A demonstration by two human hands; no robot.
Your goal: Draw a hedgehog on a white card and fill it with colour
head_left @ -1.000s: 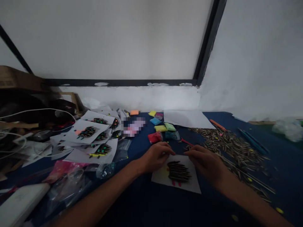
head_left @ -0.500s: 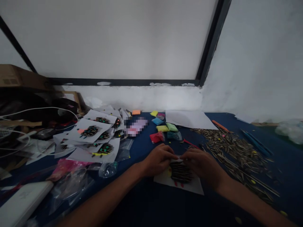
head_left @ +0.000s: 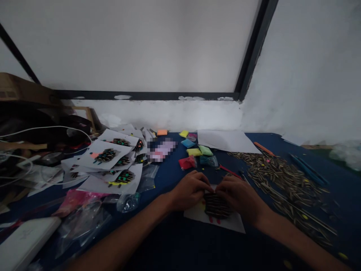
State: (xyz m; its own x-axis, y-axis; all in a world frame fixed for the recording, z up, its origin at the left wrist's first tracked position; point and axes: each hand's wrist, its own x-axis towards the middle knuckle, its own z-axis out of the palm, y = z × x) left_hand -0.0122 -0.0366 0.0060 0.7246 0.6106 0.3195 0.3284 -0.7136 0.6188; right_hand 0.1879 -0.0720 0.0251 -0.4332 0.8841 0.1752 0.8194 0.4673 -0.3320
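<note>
On the blue table, a white sheet of paper (head_left: 194,215) bears a dense patch of striped sunflower seeds (head_left: 216,206), with small red pieces below it and yellow at its left. My left hand (head_left: 189,191) rests over the sheet's upper left, thumb and fingers closed together at the top of the patch. From the other side, my right hand (head_left: 239,195) has its fingers bent and pinched at the patch's top right. The two hands' fingertips are close together. Whatever lies between them is hidden or too small to name.
To the right spreads a heap of loose seeds (head_left: 282,184) with blue tweezers (head_left: 307,169) beside it. Small colored clay packets (head_left: 194,152) and white paper (head_left: 225,140) lie ahead. Finished-looking seed pictures (head_left: 105,155), plastic bags (head_left: 81,222) and a white box (head_left: 29,241) crowd the left.
My fingertips have lowered slightly onto the top of the seed patch, and the pale bit that showed between them is less visible. The view has shifted a little.
</note>
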